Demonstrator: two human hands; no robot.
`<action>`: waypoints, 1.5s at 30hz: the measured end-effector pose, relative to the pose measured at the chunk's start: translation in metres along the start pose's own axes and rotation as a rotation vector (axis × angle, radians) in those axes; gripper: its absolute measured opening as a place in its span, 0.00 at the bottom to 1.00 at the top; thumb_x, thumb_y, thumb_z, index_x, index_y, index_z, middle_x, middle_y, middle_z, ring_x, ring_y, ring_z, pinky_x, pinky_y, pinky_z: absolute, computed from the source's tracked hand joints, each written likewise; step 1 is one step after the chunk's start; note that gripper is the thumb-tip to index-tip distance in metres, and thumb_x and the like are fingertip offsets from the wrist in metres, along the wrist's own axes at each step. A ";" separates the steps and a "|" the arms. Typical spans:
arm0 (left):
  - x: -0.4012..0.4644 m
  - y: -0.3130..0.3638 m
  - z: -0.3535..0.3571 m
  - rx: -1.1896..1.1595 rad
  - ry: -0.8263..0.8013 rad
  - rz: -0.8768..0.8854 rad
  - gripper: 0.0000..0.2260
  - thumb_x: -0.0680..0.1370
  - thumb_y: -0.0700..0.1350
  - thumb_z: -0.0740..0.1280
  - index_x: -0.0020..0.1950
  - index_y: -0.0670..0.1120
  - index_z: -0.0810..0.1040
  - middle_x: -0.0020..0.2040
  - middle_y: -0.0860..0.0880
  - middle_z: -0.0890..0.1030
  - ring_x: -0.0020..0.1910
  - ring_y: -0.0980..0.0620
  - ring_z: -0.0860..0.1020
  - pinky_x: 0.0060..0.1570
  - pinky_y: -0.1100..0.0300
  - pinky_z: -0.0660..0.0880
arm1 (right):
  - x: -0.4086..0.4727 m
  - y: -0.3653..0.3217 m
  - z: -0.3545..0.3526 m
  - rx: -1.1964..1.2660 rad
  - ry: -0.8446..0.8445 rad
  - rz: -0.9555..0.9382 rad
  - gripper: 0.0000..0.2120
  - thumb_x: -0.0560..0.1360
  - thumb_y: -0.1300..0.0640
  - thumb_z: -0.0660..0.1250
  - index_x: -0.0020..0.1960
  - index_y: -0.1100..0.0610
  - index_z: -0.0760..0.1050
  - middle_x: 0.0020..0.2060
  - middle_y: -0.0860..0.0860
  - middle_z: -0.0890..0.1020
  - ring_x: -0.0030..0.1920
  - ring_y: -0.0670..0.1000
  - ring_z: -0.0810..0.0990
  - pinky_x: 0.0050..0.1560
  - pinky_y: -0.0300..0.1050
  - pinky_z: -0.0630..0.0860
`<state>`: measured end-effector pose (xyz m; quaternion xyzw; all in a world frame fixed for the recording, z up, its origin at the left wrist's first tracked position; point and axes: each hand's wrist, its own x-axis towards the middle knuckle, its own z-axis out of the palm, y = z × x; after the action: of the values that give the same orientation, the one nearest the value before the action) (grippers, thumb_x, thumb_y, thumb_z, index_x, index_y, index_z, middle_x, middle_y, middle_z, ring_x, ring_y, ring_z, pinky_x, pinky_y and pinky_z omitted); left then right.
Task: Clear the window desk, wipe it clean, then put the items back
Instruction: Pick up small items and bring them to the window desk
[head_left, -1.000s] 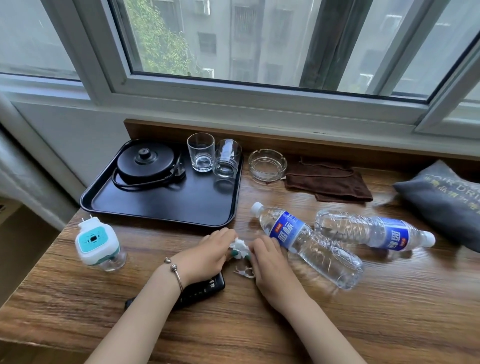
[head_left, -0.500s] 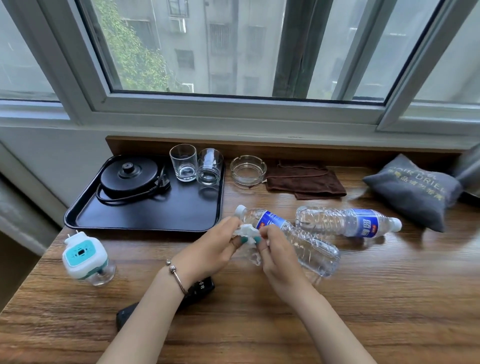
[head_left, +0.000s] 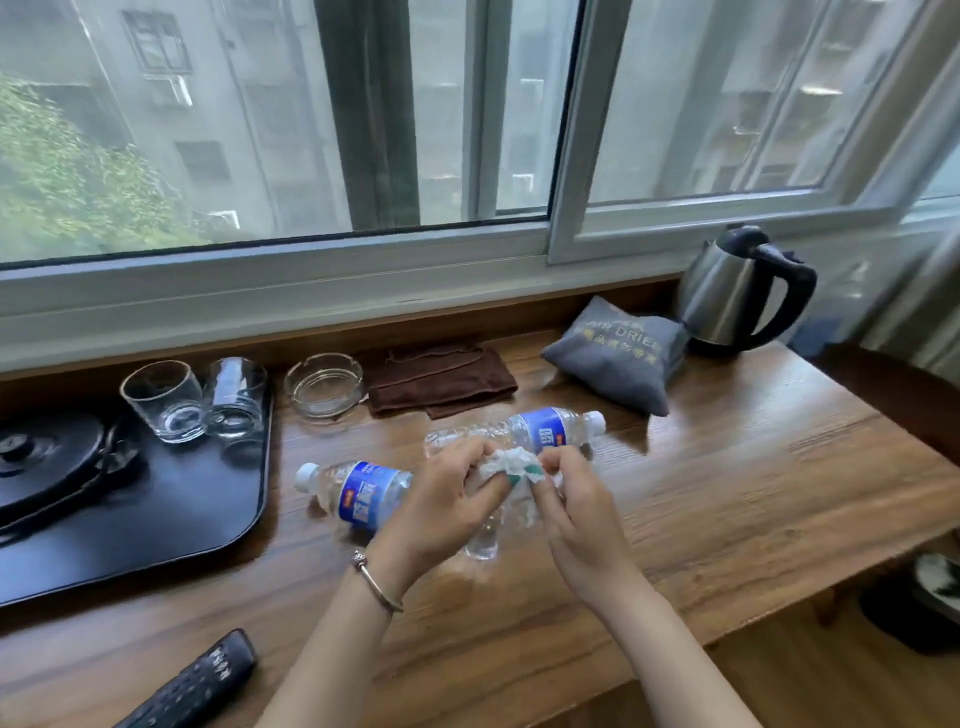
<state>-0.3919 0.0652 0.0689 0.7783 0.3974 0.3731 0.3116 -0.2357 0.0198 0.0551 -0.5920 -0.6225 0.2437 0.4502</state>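
Both hands hold a crumpled white tissue (head_left: 511, 462) above the wooden desk (head_left: 727, 467). My left hand (head_left: 447, 501) pinches its left part, and my right hand (head_left: 576, 512) pinches its right part. Two clear water bottles with blue labels lie on the desk: one bottle (head_left: 358, 491) under my left hand, the other bottle (head_left: 550, 428) just behind the tissue. A brown cloth (head_left: 441, 379) lies folded near the window wall.
A black tray (head_left: 208, 509) at the left holds a kettle base (head_left: 47, 457) and two glasses (head_left: 171, 400). A glass ashtray (head_left: 324, 384), a grey pouch (head_left: 618, 356) and a steel kettle (head_left: 737, 293) stand along the back. A black remote (head_left: 197, 680) lies at the front edge.
Both hands lifted the tissue off the desk and moved right with it. The view swung right, bringing the kettle in and the white plug-in device out.
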 end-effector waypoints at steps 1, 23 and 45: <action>0.009 0.007 0.013 -0.033 -0.014 0.020 0.05 0.77 0.43 0.68 0.45 0.42 0.77 0.37 0.48 0.76 0.34 0.58 0.70 0.37 0.61 0.67 | 0.000 0.005 -0.013 -0.002 0.039 0.007 0.06 0.81 0.63 0.62 0.50 0.52 0.71 0.42 0.51 0.78 0.38 0.43 0.75 0.40 0.32 0.67; 0.155 0.203 0.382 -0.262 -0.427 0.252 0.06 0.80 0.46 0.65 0.45 0.45 0.75 0.35 0.54 0.73 0.32 0.59 0.69 0.33 0.68 0.64 | -0.046 0.182 -0.370 -0.137 0.574 0.238 0.04 0.83 0.56 0.60 0.50 0.53 0.73 0.42 0.48 0.78 0.41 0.40 0.75 0.40 0.30 0.69; 0.339 0.338 0.730 -0.423 -0.794 0.289 0.04 0.78 0.46 0.66 0.52 0.50 0.73 0.43 0.51 0.79 0.38 0.57 0.75 0.38 0.65 0.72 | -0.012 0.380 -0.667 -0.191 0.906 0.522 0.09 0.83 0.55 0.59 0.45 0.44 0.69 0.36 0.43 0.74 0.35 0.36 0.74 0.34 0.31 0.69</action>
<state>0.4809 0.0509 0.0612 0.8276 0.0505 0.1589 0.5360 0.5262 -0.0767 0.0510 -0.8115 -0.2169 0.0098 0.5425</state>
